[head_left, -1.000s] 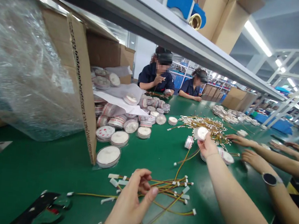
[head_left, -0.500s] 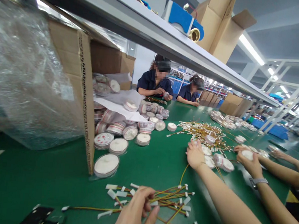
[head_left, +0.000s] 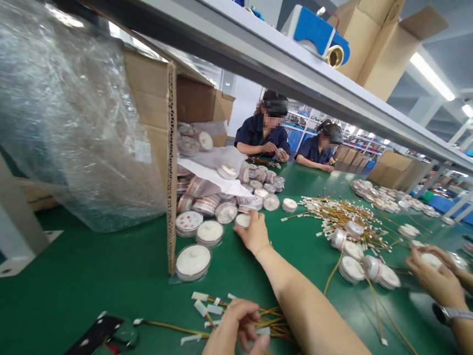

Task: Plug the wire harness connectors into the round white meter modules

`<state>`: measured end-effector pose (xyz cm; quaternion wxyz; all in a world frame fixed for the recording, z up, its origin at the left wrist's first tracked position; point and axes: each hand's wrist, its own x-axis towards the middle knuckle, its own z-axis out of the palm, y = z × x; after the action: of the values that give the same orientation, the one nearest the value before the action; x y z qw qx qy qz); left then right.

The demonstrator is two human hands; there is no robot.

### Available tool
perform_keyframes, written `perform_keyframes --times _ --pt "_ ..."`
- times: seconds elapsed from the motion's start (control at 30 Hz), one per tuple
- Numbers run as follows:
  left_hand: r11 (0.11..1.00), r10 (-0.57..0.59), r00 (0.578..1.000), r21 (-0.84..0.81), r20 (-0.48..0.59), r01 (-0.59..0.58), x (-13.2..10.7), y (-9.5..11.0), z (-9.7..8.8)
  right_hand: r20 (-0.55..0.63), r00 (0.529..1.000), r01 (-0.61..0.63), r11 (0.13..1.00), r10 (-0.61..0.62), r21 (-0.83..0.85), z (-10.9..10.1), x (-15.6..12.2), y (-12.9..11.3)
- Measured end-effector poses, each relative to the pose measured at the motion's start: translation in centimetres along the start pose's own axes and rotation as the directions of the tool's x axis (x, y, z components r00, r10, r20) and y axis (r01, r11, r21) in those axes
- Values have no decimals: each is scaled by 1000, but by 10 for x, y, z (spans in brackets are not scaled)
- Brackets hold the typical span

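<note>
My right hand (head_left: 255, 234) reaches across to the left pile. Its fingers close round the rim of a round white-faced disc in a clear case (head_left: 242, 220), which still rests at the front of the pile. Low in the picture, my left hand (head_left: 234, 337) hovers over or lies on a bunch of cable leads with white plugs (head_left: 277, 319). The left fingers are curled with the thumb apart, and nothing shows between them. A single lead (head_left: 173, 328) stretches left toward a small dark circuit board (head_left: 100, 339).
A cardboard box (head_left: 171, 172) holds and borders more discs (head_left: 193, 262) at left, beside plastic wrap (head_left: 79, 130). Further right lie a heap of leads (head_left: 340, 217) and more discs (head_left: 351, 269). A co-worker's hands (head_left: 439, 275) work at far right. A shelf (head_left: 272, 53) crosses overhead.
My right hand has left the discs by the heap of leads and moved left to a disc at the left pile. My left hand stays over the leads. The view has swung slightly left.
</note>
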<state>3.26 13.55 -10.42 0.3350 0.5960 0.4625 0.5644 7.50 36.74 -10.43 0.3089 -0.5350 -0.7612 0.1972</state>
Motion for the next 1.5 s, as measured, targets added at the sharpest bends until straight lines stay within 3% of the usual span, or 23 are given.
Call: perform_keyframes --times 0.1,0.23,0.33,0.4,0.43,0.5,0.6,0.67,0.77,0.93,1.1,1.23,1.37,1.5 --pt "981 -168 979 -119 -115 154 12 1 -6 10 1000 -7 990 6 143 -22 -15 6" --pt "883 -358 921 -375 -153 281 34 4 -13 172 972 91 932 -160 352 -73 -73 8" --pt "754 -444 896 -528 30 391 44 16 -14 287 899 167 864 -331 474 -106 -122 -6" --pt "680 -473 866 -556 165 478 46 28 -13 303 849 242 829 -432 504 -122 -147 -14" --pt "657 -483 852 -560 201 505 46 34 -11 290 842 271 822 -454 500 -129 -157 -16" --pt "640 -501 845 -576 188 508 46 44 -9 234 891 267 865 -390 426 -138 -173 -15" --pt "657 -512 858 -631 29 413 46 57 -13 199 959 161 966 -201 200 -138 -197 -10" --pt "669 -513 855 -658 -72 346 46 66 -19 248 955 142 986 -161 93 -127 -213 -10" --pt "671 -527 839 -674 -137 311 41 79 -31 293 943 150 988 -156 43 -99 -227 -19" --pt "718 -499 833 -651 -238 244 17 91 -46 281 947 175 984 -159 -35 -58 -213 -43" --pt "760 -477 811 -624 -340 185 -9 85 -51 258 958 124 992 -122 9 -57 -200 -40" --pt "725 -513 812 -647 -278 237 -21 76 -40 166 984 54 994 -69 97 -86 -201 -25" --pt "649 -529 841 -693 -114 315 -24 69 -20 77 996 39 982 -54 183 -117 -202 -18" --pt "561 -548 836 -727 33 396 -29 61 -10 38 999 13 976 -21 216 -125 -208 -13"
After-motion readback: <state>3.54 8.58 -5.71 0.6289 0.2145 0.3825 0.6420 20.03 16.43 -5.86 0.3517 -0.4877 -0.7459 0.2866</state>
